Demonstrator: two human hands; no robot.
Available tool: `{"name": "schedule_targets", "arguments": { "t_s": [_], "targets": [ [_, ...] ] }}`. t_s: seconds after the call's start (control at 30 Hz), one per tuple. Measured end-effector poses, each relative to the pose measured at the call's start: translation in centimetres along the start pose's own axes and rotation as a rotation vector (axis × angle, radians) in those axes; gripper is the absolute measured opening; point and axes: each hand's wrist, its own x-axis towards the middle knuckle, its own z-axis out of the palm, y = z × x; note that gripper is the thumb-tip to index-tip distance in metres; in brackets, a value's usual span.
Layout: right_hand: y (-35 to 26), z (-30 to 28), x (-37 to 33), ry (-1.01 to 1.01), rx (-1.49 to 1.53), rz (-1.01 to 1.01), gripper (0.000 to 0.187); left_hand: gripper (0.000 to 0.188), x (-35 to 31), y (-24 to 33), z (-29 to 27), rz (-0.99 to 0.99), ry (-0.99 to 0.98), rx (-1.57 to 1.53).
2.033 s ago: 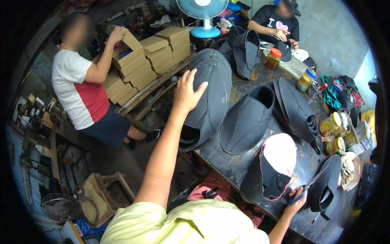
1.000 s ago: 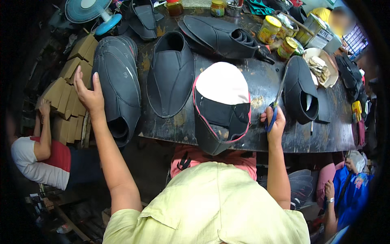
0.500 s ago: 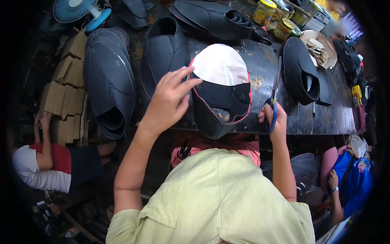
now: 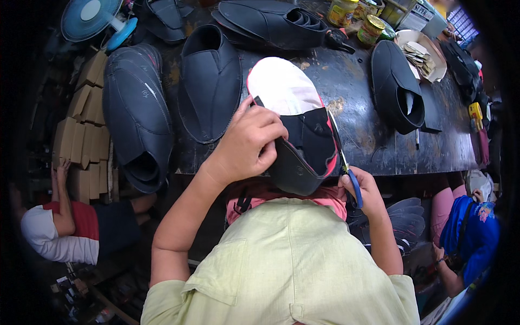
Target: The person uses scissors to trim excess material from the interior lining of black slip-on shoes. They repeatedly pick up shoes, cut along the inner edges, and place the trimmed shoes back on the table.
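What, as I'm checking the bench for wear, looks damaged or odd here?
The dark tabletop has scuffed, pale brown patches, one just right of the blades of the scissors, near the shoe upper; the finish looks worn there. Nothing else stands out.

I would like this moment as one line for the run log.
left hand: holds white-lined black upper | right hand: holds blue-handled scissors beside upper's right edge | table: more black uppers
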Motion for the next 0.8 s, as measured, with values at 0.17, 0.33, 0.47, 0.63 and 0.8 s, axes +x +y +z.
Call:
{"name": "schedule_targets", "arguments": {
  "t_s": [0.17, 0.33, 0.47, 0.63, 0.8],
  "targets": [
    [1.2, -1.0, -0.2, 0.144, 0.020, -0.047, 0.024, 0.018, 0.0, 3.2, 0.3, -0.041, -0.136, -0.259],
    [0.5, -3.7, -2.3, 0.334, -0.285, -0.035, 0.022, 0.026, 0.4, 3.4, 2.1, -0.088, -0.270, -0.617],
    [-0.4, -5.8, -5.3, 0.344, -0.697, 0.018, 0.031, 0.032, 3.1, -1.3, 3.8, 0.028, -0.160, -0.119],
    [-1.1, -6.6, -8.0, 0.301, -1.154, -0.052, 0.036, 0.029, 5.1, -3.5, 6.4, 0.142, -0.269, -0.030],
    [-1.1, -5.4, -7.3, 0.137, -1.187, -0.120, 0.034, 0.023, 5.2, -3.2, 7.1, 0.166, -0.318, 0.053]
  ]
}}
